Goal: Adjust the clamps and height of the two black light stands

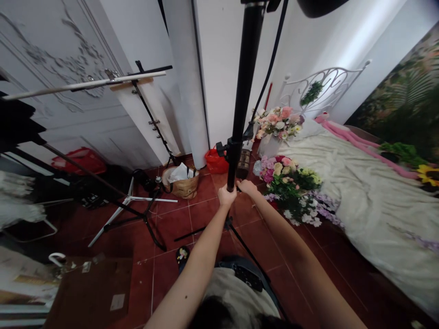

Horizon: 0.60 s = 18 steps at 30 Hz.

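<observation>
A tall black light stand (247,68) rises in front of me, its tripod legs spread on the floor below. My left hand (227,196) is closed around the lower pole. Beside it, my right hand (247,188) is closed at the pole's right side on a small black knob (239,188), mostly covered by the fingers. Higher up, another clamp knob (221,149) juts left from the collar. A black cable (274,55) hangs along the pole, and part of a dark fixture (320,5) shows at the top edge.
At right, a bed with a cream cover (380,205) stands beside flower bunches (291,187). A woven basket (183,183), a red bag (216,161) and other stands (147,224) are ahead and left. A cardboard box (92,292) lies near left on red tiles (171,228).
</observation>
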### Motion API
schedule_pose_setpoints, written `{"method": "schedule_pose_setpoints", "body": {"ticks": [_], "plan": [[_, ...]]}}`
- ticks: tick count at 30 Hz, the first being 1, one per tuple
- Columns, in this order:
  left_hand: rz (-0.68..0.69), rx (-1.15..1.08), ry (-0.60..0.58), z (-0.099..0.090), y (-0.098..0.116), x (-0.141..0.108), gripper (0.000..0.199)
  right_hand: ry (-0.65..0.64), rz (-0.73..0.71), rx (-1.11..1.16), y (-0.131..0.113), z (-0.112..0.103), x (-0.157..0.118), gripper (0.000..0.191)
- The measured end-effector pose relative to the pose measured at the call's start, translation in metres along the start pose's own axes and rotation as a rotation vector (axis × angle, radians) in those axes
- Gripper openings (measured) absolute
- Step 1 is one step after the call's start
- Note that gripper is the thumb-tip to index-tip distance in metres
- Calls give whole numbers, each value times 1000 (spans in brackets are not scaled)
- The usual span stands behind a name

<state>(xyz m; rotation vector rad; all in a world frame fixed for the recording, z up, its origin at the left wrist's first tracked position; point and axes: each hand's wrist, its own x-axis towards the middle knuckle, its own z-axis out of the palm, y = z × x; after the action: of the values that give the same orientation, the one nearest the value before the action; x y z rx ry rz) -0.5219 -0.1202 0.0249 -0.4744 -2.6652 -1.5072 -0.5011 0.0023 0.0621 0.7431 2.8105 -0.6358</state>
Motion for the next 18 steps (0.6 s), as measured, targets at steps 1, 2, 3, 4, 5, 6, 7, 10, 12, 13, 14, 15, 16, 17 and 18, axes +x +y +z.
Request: {"method": "schedule_pose_setpoints", "body": {"ticks": [1,2,3,4,5,6,7,10,12,13,14,15,16,17,18], "plan": [[-1,-5,-3,0,0,0,29,38,-23,22,4,3,-6,50],[-7,-10,-4,-1,1,0,28,97,-65,55,8,6,-14,49],[-17,-15,-5,-1,2,-1,28,167,-123,97,13,9,-22,47],[-31,-20,-7,-2,3,-1,27,237,-192,139,19,12,-30,43],[-46,-25,-10,-2,4,-1,27,297,-266,174,24,15,-38,40],[-60,-29,-11,-3,5,-2,27,333,-338,193,28,18,-45,37],[-71,-32,-10,-3,6,-2,26,355,-404,198,32,19,-52,36],[-76,-42,12,-1,6,-2,27,379,-520,149,38,22,-63,43],[-51,-44,22,0,4,-2,29,392,-514,98,35,22,-64,47],[-33,-43,20,1,3,-2,30,400,-498,73,33,22,-63,46],[-18,-42,16,1,1,-2,30,406,-479,47,29,21,-61,44],[-8,-41,9,1,0,-1,30,410,-461,20,25,20,-59,41],[-5,-41,2,1,0,-1,30,409,-447,-7,21,17,-57,38],[-8,-41,-7,1,-1,-1,30,399,-438,-37,17,15,-55,35],[-14,-44,-17,0,-1,-2,30,378,-431,-67,13,11,-52,33]]}}
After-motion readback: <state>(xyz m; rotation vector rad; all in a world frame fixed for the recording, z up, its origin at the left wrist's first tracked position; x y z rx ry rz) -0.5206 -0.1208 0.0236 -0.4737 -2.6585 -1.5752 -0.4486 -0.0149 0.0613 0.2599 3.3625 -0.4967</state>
